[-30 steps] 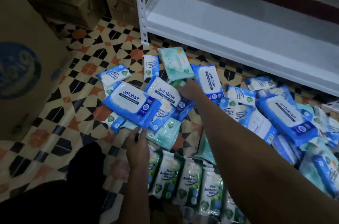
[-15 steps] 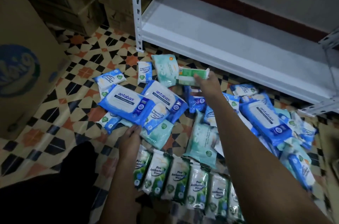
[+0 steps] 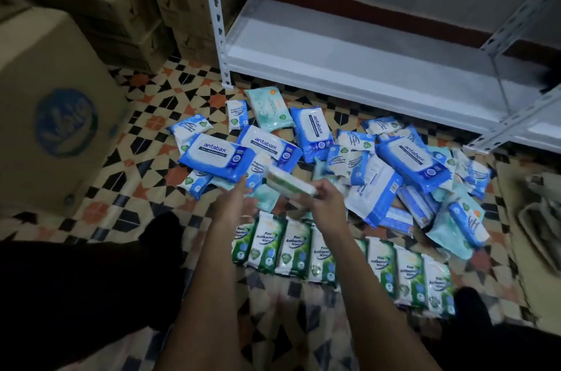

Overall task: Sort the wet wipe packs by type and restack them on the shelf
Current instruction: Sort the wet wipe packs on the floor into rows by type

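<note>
**Green-and-white pack held over the floor pile**

A person's right hand (image 3: 326,199) pinches a green-and-white wet wipe pack (image 3: 288,182) at centre frame, the fingers curled round its lower-right end. The pack is blurred; its long axis runs from upper left to lower right, and the free end points toward the upper left, out past the grip and above the blue packs. The left hand (image 3: 235,203) sits just left of the pack with fingers straight and spread, its fingertips near the pack's free end; whether they touch it cannot be told.

Below the hands, a row of green Pine Antibacterial Wipes packs (image 3: 296,249) lies side by side across the lower centre on the patterned tile floor (image 3: 145,143), their long axes running up and down the frame. Above and right of the hands sprawls a loose heap: large blue antabax packs (image 3: 217,156) overlapping at angles, small blue-and-white packs (image 3: 189,126) and pale teal packs (image 3: 268,112), one of the last lying at the top of the heap near the shelf post.

The white metal shelf (image 3: 349,49) fills the upper right, its lowest board bare where visible. A cardboard box (image 3: 51,103) with a round blue logo stands at left, with more cartons (image 3: 115,6) stacked in the upper left.
</note>
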Available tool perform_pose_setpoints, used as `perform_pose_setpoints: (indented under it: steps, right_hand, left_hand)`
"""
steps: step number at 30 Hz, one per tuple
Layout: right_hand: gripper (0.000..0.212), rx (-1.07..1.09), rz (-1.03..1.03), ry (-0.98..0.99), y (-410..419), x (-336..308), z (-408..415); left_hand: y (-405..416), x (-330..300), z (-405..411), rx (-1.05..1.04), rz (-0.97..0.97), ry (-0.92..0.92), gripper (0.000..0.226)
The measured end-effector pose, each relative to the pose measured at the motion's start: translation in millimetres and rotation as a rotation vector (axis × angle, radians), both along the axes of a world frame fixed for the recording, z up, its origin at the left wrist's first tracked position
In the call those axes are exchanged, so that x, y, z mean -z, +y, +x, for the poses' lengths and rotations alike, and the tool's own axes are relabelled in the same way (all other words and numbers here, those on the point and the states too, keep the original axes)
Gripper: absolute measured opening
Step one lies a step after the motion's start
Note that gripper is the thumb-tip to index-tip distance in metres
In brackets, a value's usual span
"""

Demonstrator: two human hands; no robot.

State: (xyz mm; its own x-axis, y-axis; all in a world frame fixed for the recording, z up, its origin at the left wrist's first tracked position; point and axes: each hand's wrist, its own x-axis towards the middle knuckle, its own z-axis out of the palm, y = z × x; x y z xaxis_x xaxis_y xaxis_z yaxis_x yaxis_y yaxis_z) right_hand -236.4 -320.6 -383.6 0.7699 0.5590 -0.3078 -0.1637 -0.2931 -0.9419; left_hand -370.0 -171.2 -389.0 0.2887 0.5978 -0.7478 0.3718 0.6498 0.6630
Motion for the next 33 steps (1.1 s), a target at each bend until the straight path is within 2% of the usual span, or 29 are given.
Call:
perform_pose_setpoints:
  steps: [2, 4, 7, 11, 14, 16, 18, 21, 23, 25, 27, 30, 33]
  right_hand:
    - [0.036, -0.116, -0.001, -0.205, -6, 7, -21]
    - [0.042, -0.208, -0.029, -0.412, -9, 11, -34]
    - [0.043, -0.276, -0.068, -0.5, -9, 9, -45]
    - [0.031, -0.388, -0.082, -0.422, -10, 6, -53]
    - [0.024, -0.301, -0.053, -0.19, -8, 5, -61]
    - [0.009, -0.244, -0.024, -0.038, -6, 3, -66]
    - [0.008, -0.28, -0.01, 0.017, -3, 2, -70]
    - [0.005, -0.359, -0.056, 0.01, 3, 2, -80]
    - [0.007, -0.422, -0.117, 0.004, 4, 7, -87]
    - [0.008, -0.543, -0.181, -0.022, 1, 10, -94]
    - [0.008, -0.598, -0.255, -0.111, -4, 14, -97]
    - [0.014, -0.505, -0.338, -0.2, -11, 19, -94]
    - [0.015, -0.371, -0.404, -0.255, -20, 22, -84]
  left_hand:
    - [-4, -8, -2, 0.114, -0.139, -0.119, 0.053]
    - [-10, -9, -6, 0.138, -0.089, -0.136, 0.042]
    - [-12, -3, -18, 0.017, 0.021, -0.118, 0.023]
    - [-4, 1, -29, -0.092, 0.05, -0.151, 0.024]
    - [4, 4, -31, -0.146, 0.088, -0.134, 0.021]
    - [4, 2, -33, -0.182, 0.113, -0.151, 0.022]
    - [4, -1, -35, -0.192, 0.149, -0.146, 0.03]
    - [7, 6, -38, -0.153, 0.123, -0.154, 0.036]
    - [11, 15, -44, -0.007, 0.118, -0.105, 0.043]
    - [14, 24, -49, 0.145, 0.174, -0.013, 0.05]
    - [11, 31, -49, 0.162, 0.257, 0.056, 0.045]
    - [-3, 40, -43, 0.153, 0.297, 0.126, 0.042]
    - [-20, 53, -46, 0.207, 0.36, 0.314, 0.036]
